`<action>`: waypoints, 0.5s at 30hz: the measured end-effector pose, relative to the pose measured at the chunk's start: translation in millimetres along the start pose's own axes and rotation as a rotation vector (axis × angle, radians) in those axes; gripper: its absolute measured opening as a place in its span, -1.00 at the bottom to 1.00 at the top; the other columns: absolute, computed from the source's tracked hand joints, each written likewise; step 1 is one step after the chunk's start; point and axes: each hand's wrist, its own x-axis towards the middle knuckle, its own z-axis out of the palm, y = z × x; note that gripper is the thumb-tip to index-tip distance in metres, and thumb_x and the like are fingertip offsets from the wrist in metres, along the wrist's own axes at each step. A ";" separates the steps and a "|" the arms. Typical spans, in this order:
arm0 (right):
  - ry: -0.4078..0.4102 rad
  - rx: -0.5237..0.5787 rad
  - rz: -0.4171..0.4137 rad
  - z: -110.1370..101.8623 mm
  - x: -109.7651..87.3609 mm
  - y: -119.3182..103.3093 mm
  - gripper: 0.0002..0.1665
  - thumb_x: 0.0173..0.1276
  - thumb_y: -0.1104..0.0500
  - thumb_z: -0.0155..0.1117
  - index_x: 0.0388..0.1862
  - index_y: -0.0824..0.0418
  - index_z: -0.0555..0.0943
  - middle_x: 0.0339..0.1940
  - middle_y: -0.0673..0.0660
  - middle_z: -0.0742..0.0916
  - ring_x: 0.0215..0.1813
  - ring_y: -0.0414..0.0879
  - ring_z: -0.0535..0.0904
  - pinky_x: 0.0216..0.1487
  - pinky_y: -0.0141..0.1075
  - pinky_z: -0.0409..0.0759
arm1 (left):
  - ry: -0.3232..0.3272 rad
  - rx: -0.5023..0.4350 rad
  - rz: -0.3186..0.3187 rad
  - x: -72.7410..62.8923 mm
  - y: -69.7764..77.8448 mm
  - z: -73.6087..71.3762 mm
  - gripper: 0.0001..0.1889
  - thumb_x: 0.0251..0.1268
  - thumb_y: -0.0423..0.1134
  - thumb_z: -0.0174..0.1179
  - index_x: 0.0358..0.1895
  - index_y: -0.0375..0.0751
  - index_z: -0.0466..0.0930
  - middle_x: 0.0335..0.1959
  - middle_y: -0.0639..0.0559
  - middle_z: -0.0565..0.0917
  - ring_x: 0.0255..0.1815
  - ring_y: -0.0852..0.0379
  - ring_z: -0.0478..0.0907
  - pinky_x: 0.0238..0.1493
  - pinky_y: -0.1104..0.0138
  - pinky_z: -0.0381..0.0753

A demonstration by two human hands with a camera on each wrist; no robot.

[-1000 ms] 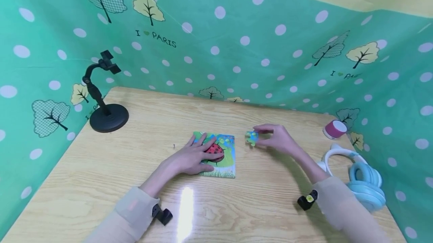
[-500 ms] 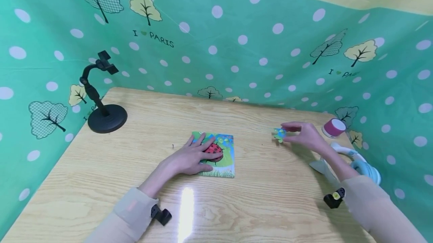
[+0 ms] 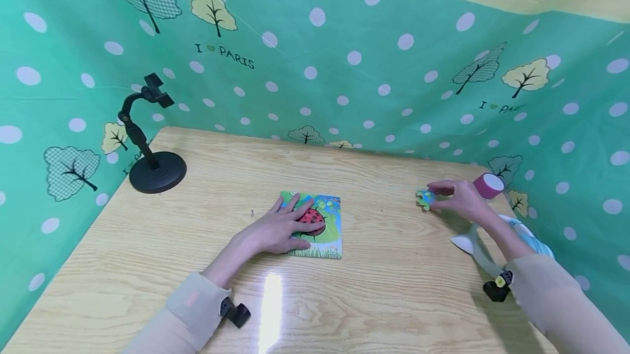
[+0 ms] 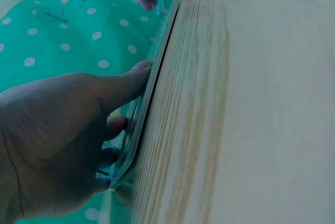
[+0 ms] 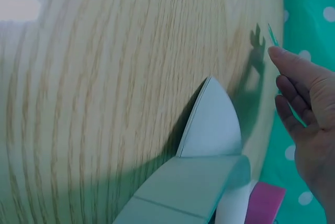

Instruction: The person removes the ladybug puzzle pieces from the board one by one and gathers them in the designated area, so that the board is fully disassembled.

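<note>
My left hand (image 3: 278, 232) lies with spread, straight fingers on a square ladybug jigsaw puzzle (image 3: 331, 236) in the middle of the table. In the left wrist view, the thumb of that hand (image 4: 63, 130) is at the edge of the puzzle (image 4: 152, 90), whose face is seen nearly edge-on. Off to the right, my right hand (image 3: 461, 199) pinches a blue and green puzzle piece (image 3: 424, 199) between thumb and fingers. The right wrist view has the piece (image 5: 273, 34) edge-on past the thumb tip, apart from its shadow on the wood.
White and blue cat-ear headphones (image 3: 464, 242) lie under and beside my right forearm, partly hidden by it. Behind them stands a small pink cylinder (image 3: 487, 186). A black phone stand (image 3: 158, 172) is at the back left. A polka-dot cloth (image 3: 344, 58) hangs around the table.
My right hand has carried the puzzle piece rightward, away from the puzzle, moving less over the last half second. The left hand has stayed on the puzzle.
</note>
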 end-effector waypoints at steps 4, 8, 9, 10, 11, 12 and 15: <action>-0.021 -0.020 0.023 -0.1 -1.0 5.0 -0.29 0.20 0.17 0.57 0.33 0.30 0.60 0.18 0.36 0.75 0.21 0.31 0.67 0.26 0.18 0.63 | -0.002 -0.002 0.000 1.1 -0.4 0.9 -0.47 0.53 0.09 0.13 0.50 0.22 0.42 0.73 -0.19 -0.04 0.72 -0.40 -0.23 0.64 -0.37 -0.20; -0.029 -0.036 0.014 1.2 0.2 6.4 -0.31 0.20 0.15 0.58 0.31 0.29 0.61 0.17 0.35 0.76 0.21 0.32 0.67 0.26 0.20 0.62 | 0.001 0.004 -0.001 1.2 -0.8 0.8 -0.47 0.53 0.09 0.13 0.50 0.23 0.42 0.73 -0.19 -0.04 0.72 -0.41 -0.22 0.64 -0.37 -0.20; -0.031 -0.038 0.007 1.6 0.8 6.6 -0.31 0.20 0.15 0.58 0.31 0.29 0.62 0.17 0.35 0.76 0.20 0.32 0.67 0.26 0.20 0.62 | 0.002 0.004 -0.001 1.1 -0.8 0.7 -0.47 0.53 0.09 0.13 0.50 0.24 0.42 0.73 -0.19 -0.04 0.72 -0.41 -0.22 0.64 -0.37 -0.20; -0.032 -0.036 0.001 2.1 1.2 6.4 -0.32 0.20 0.16 0.58 0.30 0.30 0.63 0.16 0.35 0.76 0.20 0.32 0.68 0.26 0.19 0.63 | 0.002 0.005 -0.001 0.9 -0.8 0.6 -0.47 0.52 0.09 0.14 0.50 0.24 0.42 0.73 -0.19 -0.04 0.72 -0.41 -0.22 0.64 -0.37 -0.20; -0.033 -0.035 -0.007 2.5 1.7 6.4 -0.33 0.20 0.16 0.58 0.29 0.30 0.63 0.15 0.35 0.77 0.19 0.32 0.68 0.26 0.19 0.63 | 0.002 0.004 -0.002 0.8 -0.7 0.5 -0.47 0.52 0.09 0.14 0.50 0.24 0.42 0.73 -0.19 -0.04 0.72 -0.40 -0.22 0.64 -0.37 -0.20; -0.034 -0.035 -0.012 3.0 2.1 6.3 -0.33 0.20 0.16 0.58 0.29 0.31 0.63 0.15 0.35 0.77 0.19 0.33 0.68 0.25 0.19 0.63 | 0.002 0.002 -0.002 0.7 -0.7 0.4 -0.47 0.52 0.09 0.14 0.50 0.24 0.42 0.73 -0.19 -0.03 0.72 -0.40 -0.22 0.64 -0.37 -0.20; -0.036 -0.039 -0.023 4.0 3.4 6.7 -0.35 0.20 0.16 0.59 0.27 0.30 0.65 0.12 0.35 0.78 0.17 0.32 0.70 0.25 0.18 0.64 | 0.003 0.000 -0.002 0.9 -0.9 0.6 -0.47 0.52 0.09 0.14 0.50 0.24 0.42 0.73 -0.19 -0.03 0.72 -0.40 -0.22 0.64 -0.37 -0.20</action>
